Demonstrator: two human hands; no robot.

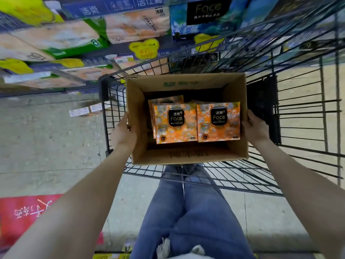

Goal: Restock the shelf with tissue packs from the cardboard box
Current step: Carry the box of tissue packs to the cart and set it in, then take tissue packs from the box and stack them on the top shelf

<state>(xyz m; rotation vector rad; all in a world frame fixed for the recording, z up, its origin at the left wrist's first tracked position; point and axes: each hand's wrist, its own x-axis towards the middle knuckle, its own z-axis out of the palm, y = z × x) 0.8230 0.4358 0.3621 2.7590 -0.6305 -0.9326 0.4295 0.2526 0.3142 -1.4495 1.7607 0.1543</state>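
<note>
Tissue packs (196, 122) half-hidden inside cardboard box (138, 116)

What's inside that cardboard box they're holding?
The cardboard box holds orange tissue packs: one on the left, one on the right, another edge behind the left. Whatever lies beneath them is covered.

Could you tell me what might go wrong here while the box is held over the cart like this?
1. The cardboard box is gripped only at its side walls by the left hand and right hand; the walls could flex and it might slip.
2. The orange tissue packs lie loose, so tilting may shift them.
3. The box could catch on the wire cart.
</note>
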